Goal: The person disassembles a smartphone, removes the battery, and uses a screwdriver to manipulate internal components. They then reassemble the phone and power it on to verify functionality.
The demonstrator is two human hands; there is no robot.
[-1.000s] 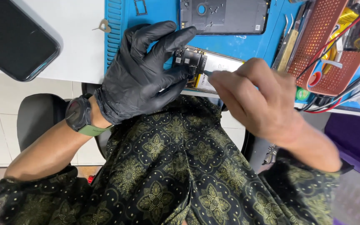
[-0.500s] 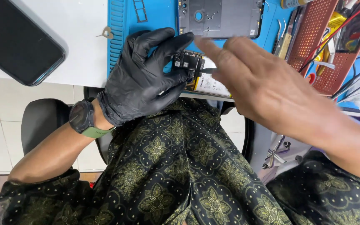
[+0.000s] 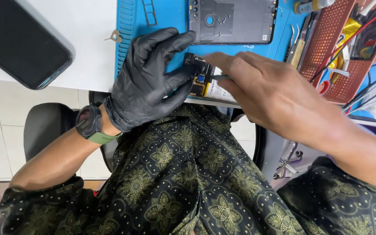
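A white table (image 3: 66, 30) fills the top of the view, and a blue work mat (image 3: 170, 17) lies on it. On the left side of the table there is a black phone (image 3: 20, 43), face up, well apart from the hands. A grey back cover (image 3: 231, 21) of a phone rests on the mat, just above the hands. At the right a red tray (image 3: 327, 52) holds cables and small tools.

The opened phone (image 3: 205, 85) lies at the near edge of the mat, between both hands; its inner parts and battery are visible. The left hand (image 3: 146, 82), in a black glove, is spread over the left end of this phone and presses it down with fingers and thumb. The right hand (image 3: 266, 95), bare, is closed around a thin tool (image 3: 220, 77), whose tip is at the inner parts. A dark watch (image 3: 90, 124) with a green strap sits on the left wrist.
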